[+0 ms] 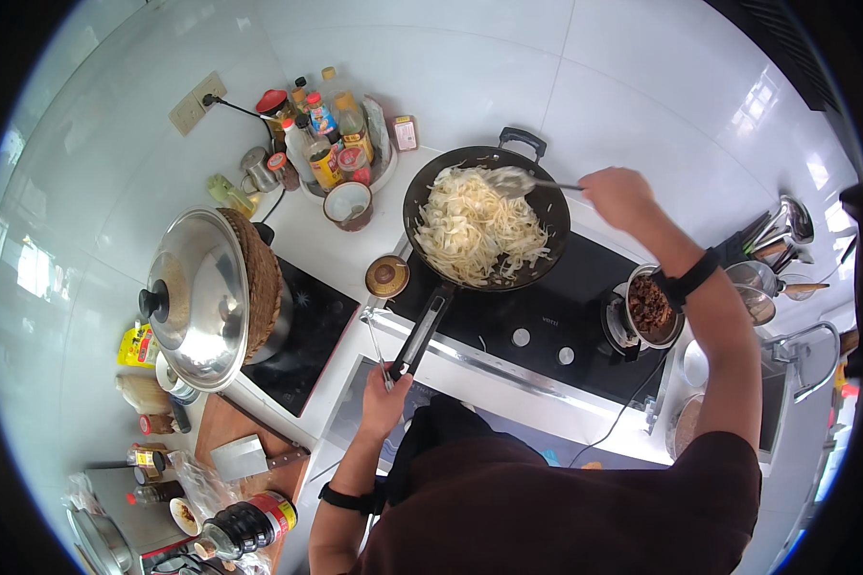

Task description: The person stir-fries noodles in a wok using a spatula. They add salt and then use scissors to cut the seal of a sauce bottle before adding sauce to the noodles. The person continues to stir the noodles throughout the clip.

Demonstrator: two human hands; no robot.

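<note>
A black wok (pixel 559 237) stands on the glass gas hob and holds a heap of pale shredded vegetable (pixel 478 219), perhaps cabbage. My right hand (pixel 618 198), beyond the hob, grips the handle of a metal spatula (pixel 510 182). Its blurred blade is in the upper right of the heap. At the end of the wok's long handle (pixel 427 327), my left hand (pixel 386 402) is closed on a slim metal utensil (pixel 375 343) that points away from me. Those fingers also meet the handle's end; how firmly they hold it is unclear.
Right of the wok, a small pot (pixel 651 309) holds dark brown food. A large lidded steamer (pixel 201 295) stands left on an induction cooker (pixel 309 334). A cleaver (pixel 241 458) lies on a wooden board (pixel 219 424). Seasoning bottles (pixel 323 162) and a bowl (pixel 348 205) stand behind.
</note>
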